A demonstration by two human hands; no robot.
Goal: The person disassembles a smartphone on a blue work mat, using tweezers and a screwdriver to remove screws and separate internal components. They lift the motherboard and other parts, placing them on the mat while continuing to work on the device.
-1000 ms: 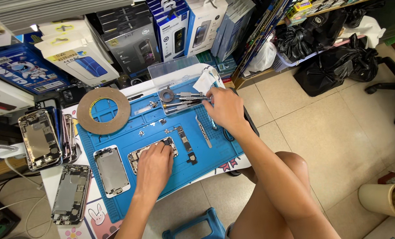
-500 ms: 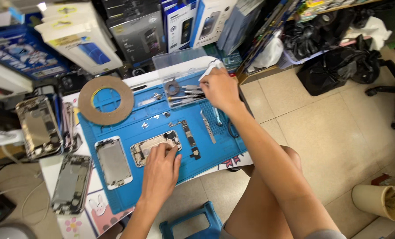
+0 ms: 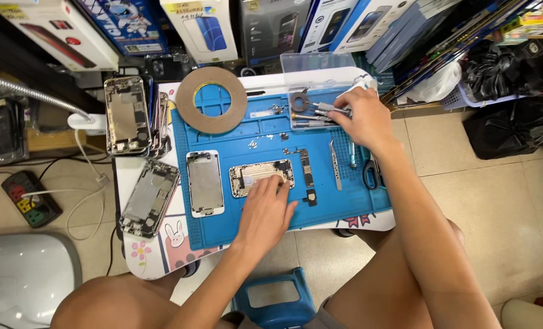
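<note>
Your left hand lies flat, fingers spread, on the open phone on the blue mat. Your right hand pinches the screwdrivers. The phone looks thin and breakable; hold its edges.

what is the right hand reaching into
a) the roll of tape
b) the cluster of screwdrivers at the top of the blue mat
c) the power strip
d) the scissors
b: the right hand has its fingers on the screwdrivers at the top of the blue mat.
</note>
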